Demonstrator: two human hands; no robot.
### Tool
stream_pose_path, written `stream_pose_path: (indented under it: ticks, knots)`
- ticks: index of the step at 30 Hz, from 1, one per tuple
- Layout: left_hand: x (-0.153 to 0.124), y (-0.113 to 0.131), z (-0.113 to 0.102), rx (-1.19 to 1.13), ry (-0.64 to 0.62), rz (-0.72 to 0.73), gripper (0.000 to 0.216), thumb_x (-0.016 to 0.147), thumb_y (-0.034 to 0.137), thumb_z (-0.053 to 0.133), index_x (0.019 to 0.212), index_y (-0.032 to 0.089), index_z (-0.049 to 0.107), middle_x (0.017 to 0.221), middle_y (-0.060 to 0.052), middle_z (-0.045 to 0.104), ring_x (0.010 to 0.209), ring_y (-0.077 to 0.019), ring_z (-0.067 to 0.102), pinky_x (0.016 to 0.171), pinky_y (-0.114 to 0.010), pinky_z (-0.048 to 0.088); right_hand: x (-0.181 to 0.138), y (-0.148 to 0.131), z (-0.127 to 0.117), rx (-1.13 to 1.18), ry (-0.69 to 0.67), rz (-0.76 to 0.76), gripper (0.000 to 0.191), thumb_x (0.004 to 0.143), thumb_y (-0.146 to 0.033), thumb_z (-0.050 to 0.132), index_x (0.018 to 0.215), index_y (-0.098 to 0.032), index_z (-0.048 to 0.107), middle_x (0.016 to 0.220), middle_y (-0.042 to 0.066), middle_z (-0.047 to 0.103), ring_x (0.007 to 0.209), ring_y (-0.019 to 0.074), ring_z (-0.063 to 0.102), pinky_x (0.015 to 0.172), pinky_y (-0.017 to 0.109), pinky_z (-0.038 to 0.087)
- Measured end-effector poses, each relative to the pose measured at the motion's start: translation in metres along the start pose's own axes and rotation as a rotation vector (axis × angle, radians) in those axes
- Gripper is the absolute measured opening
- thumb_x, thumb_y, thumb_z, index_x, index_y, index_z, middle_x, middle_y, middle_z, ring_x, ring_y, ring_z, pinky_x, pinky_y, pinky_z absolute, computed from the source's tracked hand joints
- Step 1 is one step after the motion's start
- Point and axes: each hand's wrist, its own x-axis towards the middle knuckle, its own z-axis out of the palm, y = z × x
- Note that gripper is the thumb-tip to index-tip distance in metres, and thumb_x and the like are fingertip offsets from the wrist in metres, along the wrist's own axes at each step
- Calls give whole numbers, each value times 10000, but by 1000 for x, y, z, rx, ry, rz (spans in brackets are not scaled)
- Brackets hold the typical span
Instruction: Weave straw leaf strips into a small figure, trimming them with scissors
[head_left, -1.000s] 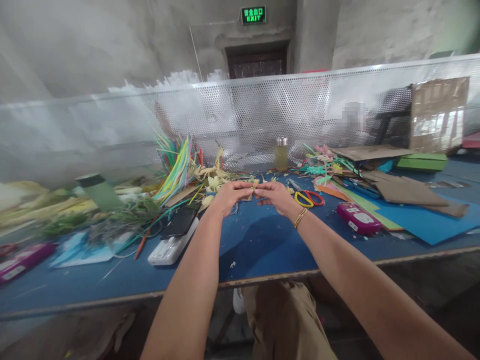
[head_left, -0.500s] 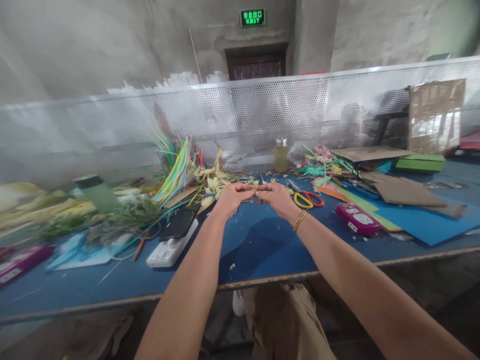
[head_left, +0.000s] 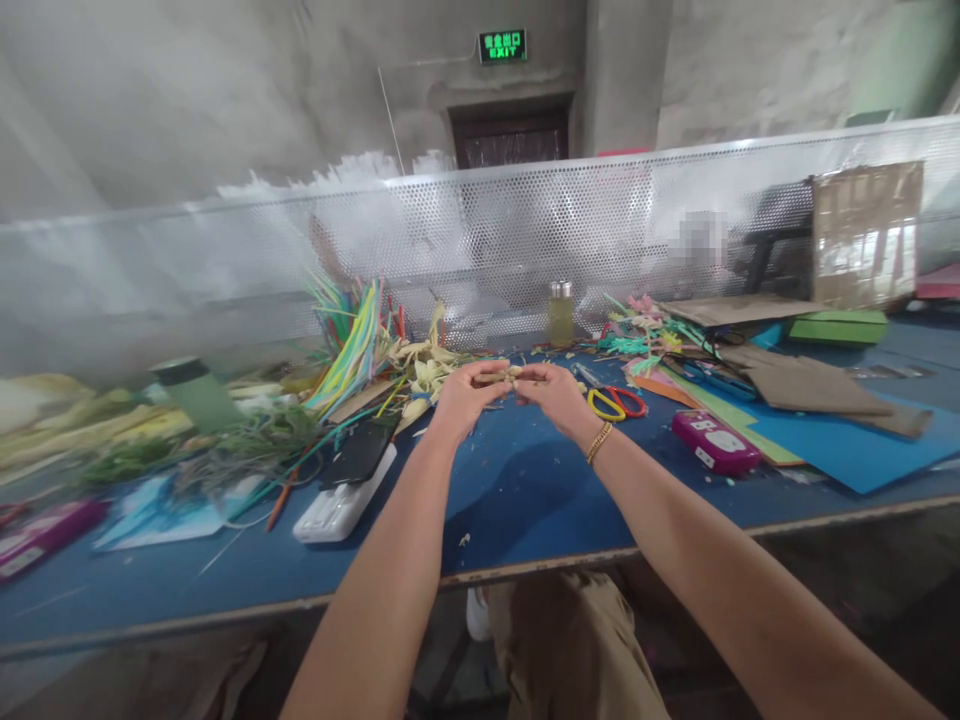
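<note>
My left hand (head_left: 463,402) and my right hand (head_left: 553,394) meet above the middle of the blue table. Between their closed fingertips is a small pale piece of dried husk (head_left: 511,377), pinched from both sides. The fingers cover most of it, so its full shape is hidden. Just behind my left hand lies a heap of pale dried husks (head_left: 427,362). Scissors (head_left: 616,402) with one yellow and one red handle rest to the right of my right hand.
Left are a green-lidded bottle (head_left: 196,392), colourful pipe cleaners (head_left: 352,345), and a black phone (head_left: 358,448) on a white box. A glass bottle (head_left: 560,315) stands behind. Right are a purple device (head_left: 715,441), blue paper (head_left: 840,445) and cardboard (head_left: 810,380). A perforated metal screen (head_left: 517,235) backs the table.
My fingers have shifted slightly around the husk piece, which now shows a rounder end between them. Both hands remain in about the same place, and the view has tilted very slightly.
</note>
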Motion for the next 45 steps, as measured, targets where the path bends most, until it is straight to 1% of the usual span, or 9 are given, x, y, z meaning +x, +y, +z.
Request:
stream_pose_path:
  ticks: [6,12,18,24,30,33,39,42,45]
  knots:
    - [-1,3,-7,8,-37,19,328,635,205,753,951,149,684,831,-51,700,725,-148,629,716,-297,499,0,-3,-6,-31,-96,-96,327,659,-311,744,960,-187,716,869,57,716,744,147,650,672,277,533]
    - [-3,7,-6,78,-63,45,319,673,196,723,986,159,678,935,-77,701,782,-163,643,742,-314,505,2,3,-5,-101,-57,-123,269,685,-269,716,938,-178,704,852,58,711,736,169,660,653,307,555]
    - [1,1,-5,215,-40,218,294,665,216,738,953,170,702,1078,-104,631,951,-198,617,803,-332,515,2,3,-6,-217,-46,-219,326,720,-182,666,1043,-185,621,859,61,690,814,177,678,719,313,558]
    - [1,3,-7,327,-34,337,230,687,235,740,915,210,724,1023,-84,617,971,-195,594,838,-337,498,0,-1,-6,-311,-40,-301,262,732,-144,637,982,-199,584,880,57,671,873,178,674,753,307,545]
    - [-1,2,-6,208,-69,169,248,706,262,726,940,182,704,954,-67,661,869,-177,618,801,-326,499,0,-3,-7,-279,-49,-292,218,740,-202,657,947,-203,592,839,44,667,821,171,666,757,309,536]
    - [-3,2,-3,77,-97,17,309,710,268,722,995,162,667,835,-36,679,712,-140,613,725,-303,503,1,-4,-9,-233,-45,-255,241,720,-240,687,937,-202,589,818,37,667,799,168,664,736,302,536]
    - [-4,5,-3,-22,-58,-73,321,699,295,737,977,170,637,706,-7,664,636,-128,607,656,-272,489,0,-7,-9,4,64,-12,520,617,-304,789,1063,-206,539,723,-13,630,574,121,600,528,253,498]
    - [-5,5,-3,-52,-67,-110,376,684,306,750,1022,184,640,716,-2,667,660,-131,618,662,-270,490,-1,-8,-5,190,25,178,446,581,-363,814,930,-174,610,655,-21,603,547,99,562,515,239,484]
    - [-5,4,-1,-72,-132,-138,422,682,316,752,1073,191,655,750,-5,677,688,-132,620,684,-274,490,-2,-7,-1,259,-20,222,381,544,-424,824,726,-162,614,609,-18,589,541,87,529,523,232,470]
